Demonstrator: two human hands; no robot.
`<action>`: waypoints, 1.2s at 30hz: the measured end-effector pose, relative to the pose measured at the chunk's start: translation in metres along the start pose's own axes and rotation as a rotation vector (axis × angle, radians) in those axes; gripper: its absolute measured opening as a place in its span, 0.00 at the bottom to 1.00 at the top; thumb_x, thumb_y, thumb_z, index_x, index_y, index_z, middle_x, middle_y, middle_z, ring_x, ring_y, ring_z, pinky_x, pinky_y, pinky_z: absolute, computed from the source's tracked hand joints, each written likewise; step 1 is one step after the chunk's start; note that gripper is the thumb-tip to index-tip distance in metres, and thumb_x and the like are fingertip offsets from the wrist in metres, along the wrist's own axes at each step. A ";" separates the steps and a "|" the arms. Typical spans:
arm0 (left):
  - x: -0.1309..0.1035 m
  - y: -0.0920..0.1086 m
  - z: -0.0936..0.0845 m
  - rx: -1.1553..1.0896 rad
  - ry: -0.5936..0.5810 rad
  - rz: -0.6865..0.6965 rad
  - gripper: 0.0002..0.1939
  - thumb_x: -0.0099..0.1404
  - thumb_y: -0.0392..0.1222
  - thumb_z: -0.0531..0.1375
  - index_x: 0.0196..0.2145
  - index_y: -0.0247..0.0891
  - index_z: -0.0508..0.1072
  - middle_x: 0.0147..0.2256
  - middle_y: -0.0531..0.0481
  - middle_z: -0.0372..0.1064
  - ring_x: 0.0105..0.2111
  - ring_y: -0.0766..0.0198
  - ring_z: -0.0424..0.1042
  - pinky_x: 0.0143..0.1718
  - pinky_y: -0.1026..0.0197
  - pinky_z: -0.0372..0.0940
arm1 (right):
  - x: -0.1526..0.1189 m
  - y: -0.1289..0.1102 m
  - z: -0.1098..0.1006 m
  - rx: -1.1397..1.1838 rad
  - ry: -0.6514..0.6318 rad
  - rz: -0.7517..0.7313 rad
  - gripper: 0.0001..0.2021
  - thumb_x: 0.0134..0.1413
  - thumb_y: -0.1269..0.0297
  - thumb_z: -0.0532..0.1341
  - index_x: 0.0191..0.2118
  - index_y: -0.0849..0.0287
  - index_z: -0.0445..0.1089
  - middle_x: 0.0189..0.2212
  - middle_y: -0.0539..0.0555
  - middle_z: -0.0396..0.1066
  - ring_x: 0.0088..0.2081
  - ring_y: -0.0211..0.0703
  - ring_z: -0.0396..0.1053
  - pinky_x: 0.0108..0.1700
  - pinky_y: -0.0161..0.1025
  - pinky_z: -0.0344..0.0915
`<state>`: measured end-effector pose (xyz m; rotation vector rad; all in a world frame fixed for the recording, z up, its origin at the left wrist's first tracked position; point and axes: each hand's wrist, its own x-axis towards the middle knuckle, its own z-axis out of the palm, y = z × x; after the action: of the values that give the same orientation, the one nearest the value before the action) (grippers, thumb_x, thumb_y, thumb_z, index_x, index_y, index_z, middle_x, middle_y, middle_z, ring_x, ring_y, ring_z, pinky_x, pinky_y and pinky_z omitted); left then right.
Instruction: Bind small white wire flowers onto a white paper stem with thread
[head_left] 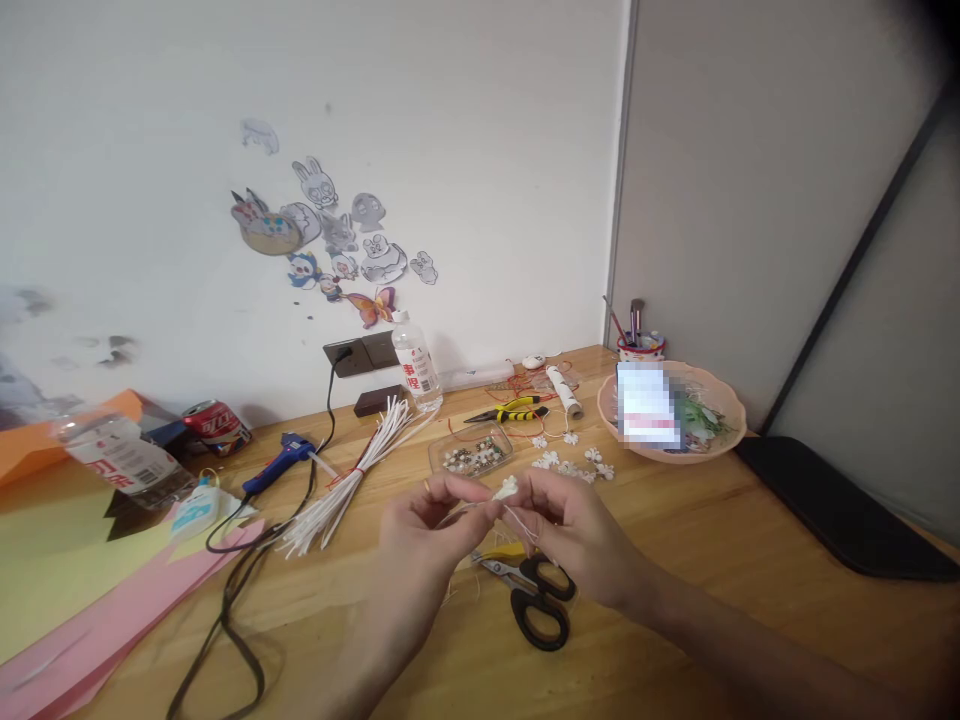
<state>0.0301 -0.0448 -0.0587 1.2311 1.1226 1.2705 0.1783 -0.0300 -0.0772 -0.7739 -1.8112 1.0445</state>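
Observation:
Close together over the wooden table, my left hand [421,525] and my right hand [576,525] are both closed in a pinch around a small white flower-shaped piece [506,488]. A thin white cord [520,522] runs from it between the fingers. The fingertips hide part of the piece. Below the hands lie black-handled scissors [540,618], with a yellow-handled tool [504,551] partly hidden beside them. Just beyond the fingers are several white flower pieces [556,462] and a clear box of beads [474,455].
At left lie a blue glue gun [289,458] with its black cable, a bundle of white stems [351,482], a glue bottle [196,510] and pink paper [142,620]. Yellow-black pliers [514,410] and a thread roll [562,390] lie behind. A phone [645,405] rests on a pink bowl [739,425].

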 end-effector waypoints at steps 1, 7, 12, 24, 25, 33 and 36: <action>-0.001 0.001 0.001 0.032 0.038 0.012 0.04 0.49 0.37 0.63 0.22 0.36 0.70 0.23 0.56 0.69 0.26 0.71 0.67 0.30 0.70 0.60 | -0.001 0.000 0.003 0.007 0.023 0.009 0.09 0.55 0.64 0.51 0.27 0.61 0.57 0.19 0.45 0.54 0.21 0.30 0.54 0.22 0.28 0.55; -0.002 0.002 0.003 0.229 0.129 0.061 0.06 0.50 0.41 0.61 0.25 0.37 0.69 0.25 0.55 0.68 0.25 0.69 0.66 0.27 0.69 0.61 | -0.007 -0.002 0.013 -0.089 0.111 0.006 0.10 0.56 0.64 0.50 0.25 0.60 0.57 0.17 0.45 0.54 0.20 0.31 0.55 0.21 0.29 0.55; 0.003 0.002 0.000 0.315 0.039 0.034 0.06 0.51 0.41 0.61 0.24 0.36 0.69 0.23 0.54 0.68 0.25 0.68 0.66 0.25 0.68 0.60 | -0.009 0.003 0.007 -0.322 0.180 -0.132 0.07 0.54 0.69 0.51 0.27 0.61 0.61 0.18 0.47 0.57 0.21 0.33 0.55 0.24 0.32 0.52; 0.006 0.009 -0.011 0.376 -0.324 -0.063 0.04 0.47 0.33 0.59 0.20 0.37 0.73 0.17 0.55 0.66 0.17 0.70 0.61 0.18 0.68 0.55 | -0.001 -0.001 -0.015 -0.489 -0.066 -0.157 0.06 0.51 0.71 0.53 0.26 0.60 0.65 0.20 0.49 0.63 0.23 0.36 0.56 0.26 0.35 0.47; 0.006 0.010 -0.012 0.372 -0.362 -0.081 0.04 0.47 0.33 0.60 0.20 0.37 0.74 0.17 0.55 0.67 0.17 0.71 0.61 0.18 0.68 0.55 | 0.000 -0.004 -0.018 -0.442 -0.123 -0.116 0.05 0.50 0.71 0.54 0.27 0.60 0.65 0.20 0.48 0.63 0.23 0.35 0.56 0.25 0.33 0.49; 0.004 0.013 -0.008 -0.012 -0.434 -0.190 0.03 0.45 0.33 0.65 0.20 0.36 0.74 0.22 0.51 0.73 0.24 0.66 0.70 0.28 0.65 0.63 | 0.005 -0.003 -0.030 0.072 -0.391 0.100 0.09 0.51 0.60 0.55 0.27 0.62 0.63 0.18 0.46 0.61 0.20 0.31 0.60 0.21 0.28 0.57; 0.003 0.011 -0.001 0.001 -0.215 -0.129 0.04 0.45 0.35 0.65 0.22 0.36 0.72 0.21 0.54 0.72 0.22 0.69 0.69 0.26 0.68 0.62 | 0.006 0.001 -0.024 0.153 -0.244 0.133 0.10 0.50 0.60 0.56 0.27 0.62 0.60 0.18 0.45 0.58 0.20 0.30 0.57 0.21 0.28 0.55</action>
<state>0.0282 -0.0423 -0.0480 1.2435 1.0291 1.0152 0.1977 -0.0161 -0.0690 -0.7059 -1.8751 1.3982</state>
